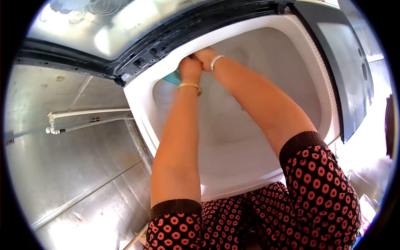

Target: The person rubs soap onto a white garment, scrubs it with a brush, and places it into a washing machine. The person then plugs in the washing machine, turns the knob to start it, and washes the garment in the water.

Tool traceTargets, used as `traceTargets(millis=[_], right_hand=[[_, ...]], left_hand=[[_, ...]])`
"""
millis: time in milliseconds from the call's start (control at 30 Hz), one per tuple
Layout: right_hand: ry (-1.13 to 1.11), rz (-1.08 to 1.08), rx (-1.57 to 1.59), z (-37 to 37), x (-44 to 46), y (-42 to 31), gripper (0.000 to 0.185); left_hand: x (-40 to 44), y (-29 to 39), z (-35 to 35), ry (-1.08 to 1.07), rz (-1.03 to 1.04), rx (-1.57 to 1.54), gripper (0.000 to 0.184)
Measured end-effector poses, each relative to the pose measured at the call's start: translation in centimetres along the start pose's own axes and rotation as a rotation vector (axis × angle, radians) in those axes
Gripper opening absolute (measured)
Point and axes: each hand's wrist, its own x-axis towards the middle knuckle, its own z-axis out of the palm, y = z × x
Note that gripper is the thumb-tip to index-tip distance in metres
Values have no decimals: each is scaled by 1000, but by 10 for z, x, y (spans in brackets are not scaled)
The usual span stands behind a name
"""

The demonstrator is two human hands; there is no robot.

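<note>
Both my arms reach down into the grey-white tub of a washing machine (258,146). At the tub's far left side, my left hand (191,68) is closed, with a flat teal piece (172,77) showing beside and below it. Whether the piece is cloth or plastic I cannot tell. My right hand (206,58) presses against the left one, its fingers curled and mostly hidden. What the right fingers hold, if anything, is out of sight. A light band circles my left wrist, and a silvery bracelet (216,61) is on the right.
A raised clear lid (91,29) with a black hinge frame (166,39) stands over the tub's far edge. Another dark lid panel (343,62) is at the right. White pipes (89,112) run along the metal wall (83,166) at left.
</note>
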Motion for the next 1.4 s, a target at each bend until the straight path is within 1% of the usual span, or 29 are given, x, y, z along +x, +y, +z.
traceTargets(millis=[67,133,200,233,267,300,333,367,400,433,500,533,567,600,667,733,767,833,867,900,933,967,1033,1067,1100,1167,1233,1300,1400], right_hand=[[92,-32,-204,-3,-6,-3,29],[61,27,-390,-27,8,7,23],[-52,-123,-1176,-49,14,12,34],[-132,-161,-1613,-47,-1,5,39],[-68,-114,-1722,-48,-18,5,49],[-103,-127,-1680,-57,-33,4,48],[-293,-378,-1772,-64,-52,0,44],[-414,-284,-1941,-82,-47,2,35],[-547,-342,-1910,-103,-56,-1,31],[-272,-242,-1784,-112,-80,0,29],[-332,-81,-1906,-127,-109,-20,39],[-259,70,-1853,-119,-133,-34,39],[-264,86,-1920,-128,-152,-43,37],[-204,-125,-1984,-154,-174,-42,35],[-31,-254,-1981,-138,-227,-54,31],[216,-110,-1784,-101,-268,-57,30],[236,-105,-1788,-93,-286,-47,30],[418,-240,-1434,-87,-322,-30,27],[474,-220,-1435,-77,-335,-19,27],[522,-243,-1450,-68,-348,-8,25],[591,-260,-1470,-59,-367,1,23],[581,-281,-1587,-49,-373,2,22],[637,-281,-1780,-24,-377,10,20],[633,-249,-1705,-12,-375,7,19],[655,-218,-1680,-5,-373,6,20],[704,-194,-1643,4,-370,7,20],[654,-222,-1558,14,-372,11,21],[676,-226,-1541,16,-368,15,20],[674,-264,-1533,12,-363,16,19]], left_hand=[[-34,46,-30,-188,126,354,43],[-43,17,-20,-338,356,741,44],[-69,74,-50,-836,219,812,44],[-86,83,-65,-857,405,761,43],[-103,89,-81,-880,592,710,43],[-115,105,-103,-890,624,622,41],[-124,124,-124,-904,660,530,39],[-127,139,-147,-889,658,548,39],[-127,153,-173,-758,709,423,34],[-123,159,-200,-631,761,294,29],[-106,156,-259,-471,563,160,22],[-87,134,-287,-201,760,263,17],[-71,120,-321,-109,609,273,18],[-46,96,-356,35,676,376,20],[7,34,-434,282,550,570,32],[64,-33,-524,558,298,836,52],[97,-79,-579,698,307,1006,60],[120,-89,-642,887,-49,1058,70],[140,-110,-674,911,-107,1160,71],[179,-148,-723,891,-320,1184,64],[205,-200,-790,244,-33,1908,56],[230,-206,-803,142,0,1901,50],[246,-209,-806,247,-47,1630,43],[244,-205,-806,340,-59,1499,43],[243,-192,-779,291,-4,1471,43],[196,-154,-736,782,-215,954,46],[172,-162,-764,534,177,908,48],[152,-160,-756,474,182,292,46],[139,-137,-725,553,170,147,43]])
